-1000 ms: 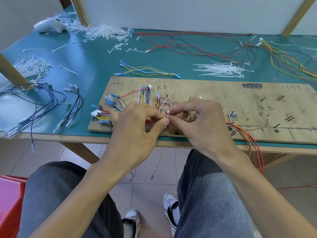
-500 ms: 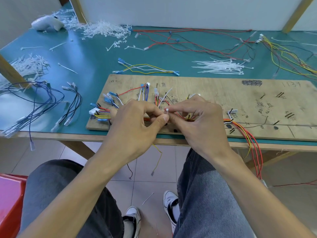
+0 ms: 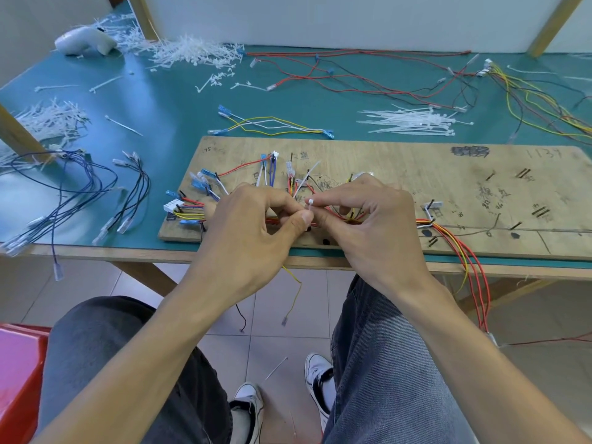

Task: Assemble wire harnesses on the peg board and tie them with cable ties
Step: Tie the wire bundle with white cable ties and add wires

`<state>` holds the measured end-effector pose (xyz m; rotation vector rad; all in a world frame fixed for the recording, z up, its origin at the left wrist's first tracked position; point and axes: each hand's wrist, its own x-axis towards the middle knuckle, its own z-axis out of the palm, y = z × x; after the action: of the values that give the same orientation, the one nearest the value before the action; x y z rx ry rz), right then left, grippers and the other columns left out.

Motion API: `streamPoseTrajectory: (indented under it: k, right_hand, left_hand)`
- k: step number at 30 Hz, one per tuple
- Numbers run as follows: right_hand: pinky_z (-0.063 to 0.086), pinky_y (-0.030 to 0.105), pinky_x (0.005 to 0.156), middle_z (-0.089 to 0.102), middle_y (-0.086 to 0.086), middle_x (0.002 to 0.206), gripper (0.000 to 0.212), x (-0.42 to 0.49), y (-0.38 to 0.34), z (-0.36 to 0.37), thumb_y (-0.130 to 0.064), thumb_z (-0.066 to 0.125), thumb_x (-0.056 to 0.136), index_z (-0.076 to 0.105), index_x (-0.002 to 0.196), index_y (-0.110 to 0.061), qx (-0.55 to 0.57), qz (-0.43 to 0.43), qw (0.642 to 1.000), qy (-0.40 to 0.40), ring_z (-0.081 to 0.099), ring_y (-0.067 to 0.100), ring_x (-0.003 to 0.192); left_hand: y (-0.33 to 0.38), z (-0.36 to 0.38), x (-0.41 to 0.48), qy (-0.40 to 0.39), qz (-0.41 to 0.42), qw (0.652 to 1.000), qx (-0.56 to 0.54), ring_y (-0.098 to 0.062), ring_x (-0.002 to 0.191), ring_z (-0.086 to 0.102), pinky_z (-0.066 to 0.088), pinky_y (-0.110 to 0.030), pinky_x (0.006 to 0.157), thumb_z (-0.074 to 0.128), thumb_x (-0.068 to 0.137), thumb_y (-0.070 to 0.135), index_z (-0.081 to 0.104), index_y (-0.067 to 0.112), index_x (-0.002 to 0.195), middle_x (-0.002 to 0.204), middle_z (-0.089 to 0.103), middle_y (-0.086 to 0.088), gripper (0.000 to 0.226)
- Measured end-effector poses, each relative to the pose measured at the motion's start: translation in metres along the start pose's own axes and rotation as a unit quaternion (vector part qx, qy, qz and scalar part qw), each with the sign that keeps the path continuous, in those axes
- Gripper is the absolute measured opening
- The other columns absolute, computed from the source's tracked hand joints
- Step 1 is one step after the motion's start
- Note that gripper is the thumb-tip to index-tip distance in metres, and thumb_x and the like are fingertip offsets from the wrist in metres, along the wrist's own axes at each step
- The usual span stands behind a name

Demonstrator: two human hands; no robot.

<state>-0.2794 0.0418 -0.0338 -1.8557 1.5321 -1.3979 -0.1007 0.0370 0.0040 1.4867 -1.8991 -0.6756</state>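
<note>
A wooden peg board (image 3: 400, 174) lies on the teal table near its front edge. A harness of red, yellow, white and blue wires (image 3: 243, 169) runs between its pegs, with red and yellow strands (image 3: 471, 261) hanging over the front edge. Both hands meet over the board's left half. My left hand (image 3: 253, 225) and my right hand (image 3: 371, 225) pinch a white cable tie (image 3: 310, 202) between thumb and fingertips. Its thin tail (image 3: 309, 174) sticks up toward the back. The bundle under my fingers is mostly hidden.
A loose pile of white cable ties (image 3: 413, 121) lies behind the board. Cut tie scraps (image 3: 189, 52) and a white tool (image 3: 85, 41) sit at the back left. Blue and black wire bundles (image 3: 80, 193) lie left; red and yellow wires (image 3: 525, 100) at right. A red bin (image 3: 19, 373) stands bottom left.
Both hands stay pinched on the cable tie over the same spot; the fingers shifted only slightly. The view has tilted a little.
</note>
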Motion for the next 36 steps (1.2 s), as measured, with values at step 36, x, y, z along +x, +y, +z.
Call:
streamPoseTrajectory:
  k: [36]
  right_hand:
    - [0.036, 0.052, 0.087, 0.074, -0.019, 0.105, 0.018, -0.0089, 0.0040, -0.0056, -0.034, 0.079, 0.089, 0.080, 0.106, -0.027, -0.130, -0.132, 0.982, -0.033, 0.059, 0.014, 0.103]
  left_hand:
    - [-0.0056, 0.0047, 0.0027, 0.011, -0.004, 0.999, -0.034, -0.002, 0.067, 0.050, 0.039, -0.038, 0.075, 0.072, 0.094, 0.043, 0.075, 0.032, 0.076, 0.065, 0.060, 0.023, 0.021]
